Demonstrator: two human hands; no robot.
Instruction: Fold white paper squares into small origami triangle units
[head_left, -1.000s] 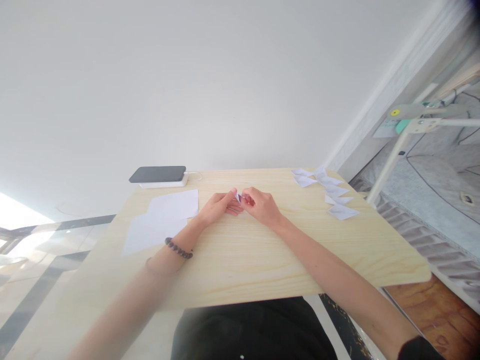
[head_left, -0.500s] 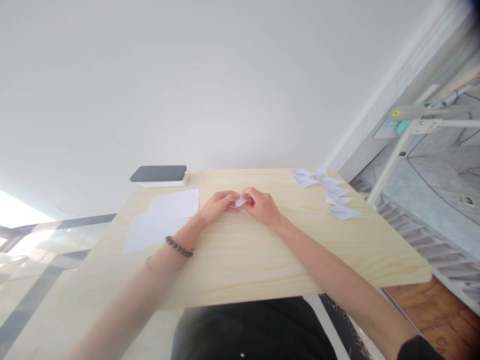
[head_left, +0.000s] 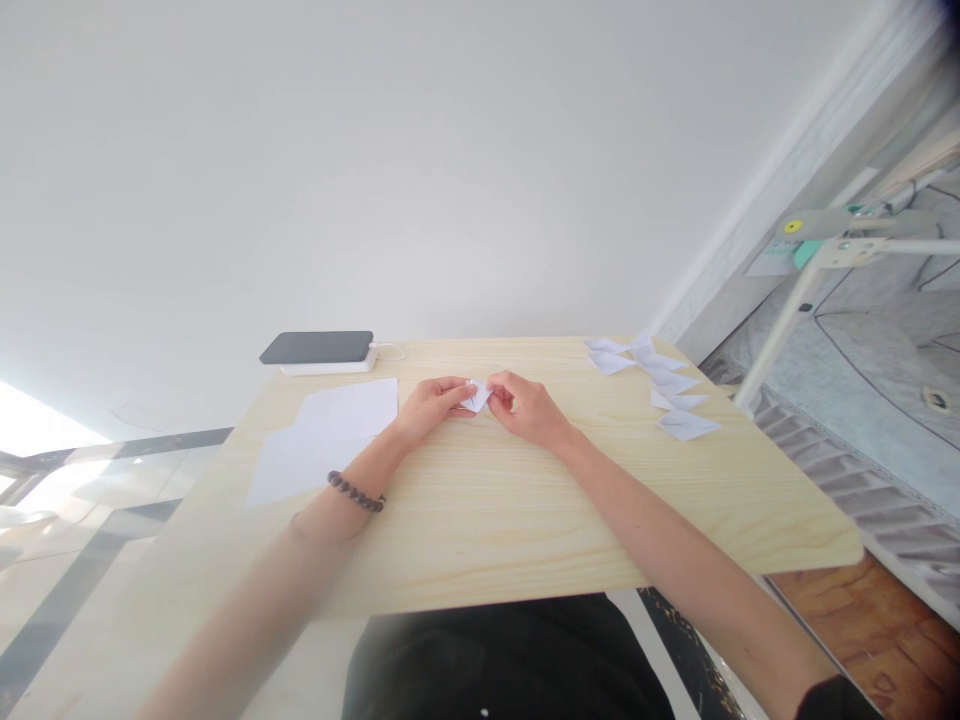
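Note:
Between my two hands, above the middle of the table, is a small piece of folded white paper. My left hand, with a beaded bracelet at the wrist, pinches its left side with the thumb on top. On the other side, my right hand grips the paper's right corner between thumb and fingertips. Part of the paper is hidden behind the fingers. Left of my left hand lie flat sheets of white paper, overlapping each other.
Several folded white paper pieces lie along the table's right side, some overlapping. A dark-topped device on a white base, with a white cable, stands at the back left. The wall rises behind the table. A white metal frame stands at the right.
My right hand has shifted slightly right, apart from the left one. More of the folded paper now shows between my fingers, and it lies more open to view.

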